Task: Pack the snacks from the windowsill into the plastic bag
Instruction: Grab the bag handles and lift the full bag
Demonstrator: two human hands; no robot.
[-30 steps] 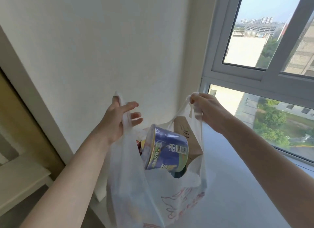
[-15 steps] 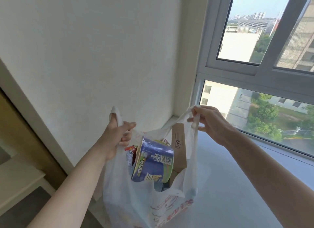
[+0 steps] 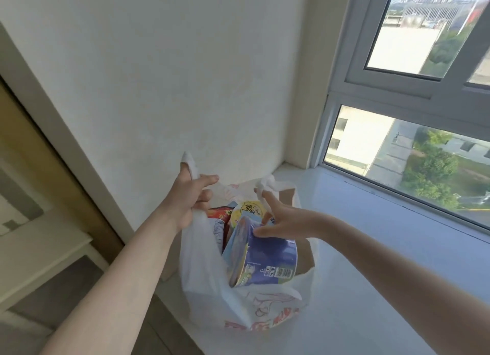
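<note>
A white plastic bag (image 3: 206,296) with red print stands on the white windowsill (image 3: 371,248), full of snacks. A blue noodle bowl (image 3: 267,259) lies on its side at the top, with a yellow-lidded cup (image 3: 248,211), a red packet (image 3: 218,213) and a brown carton (image 3: 287,195) behind it. My left hand (image 3: 189,203) grips the bag's left handle and holds it up. My right hand (image 3: 281,219) has its fingers spread, thumb resting on the blue bowl, fingertips touching the bag's loose right handle (image 3: 270,183).
A white wall (image 3: 172,76) rises behind the bag. The window (image 3: 413,142) runs along the sill's far right side. Left of the sill are a wooden door frame (image 3: 66,169) and a low white ledge (image 3: 47,254) above the floor.
Both hands have lowered and the bag has settled on the sill. My right hand has let the right handle go slack and opened onto the blue bowl. The left hand still holds its handle.
</note>
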